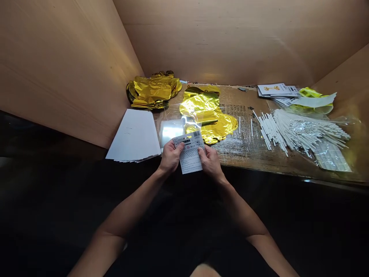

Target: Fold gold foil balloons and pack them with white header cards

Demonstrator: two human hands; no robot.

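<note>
Head view: left hand [170,157] and right hand [211,162] are pinching a white, rectangular, printed paper card [190,158] between them, near crumpled gold foil shapes [220,125].
Uneven finger pressure is possibly risking a crease.

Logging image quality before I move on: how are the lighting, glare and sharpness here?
Head view, lighting: cardboard surface lit, area below it nearly black; head view, glare: white highlights on the middle gold foil and the clear plastic beyond the left hand; head view, sharpness: the printed card shows a barcode, but its fine print is unreadable.
</note>
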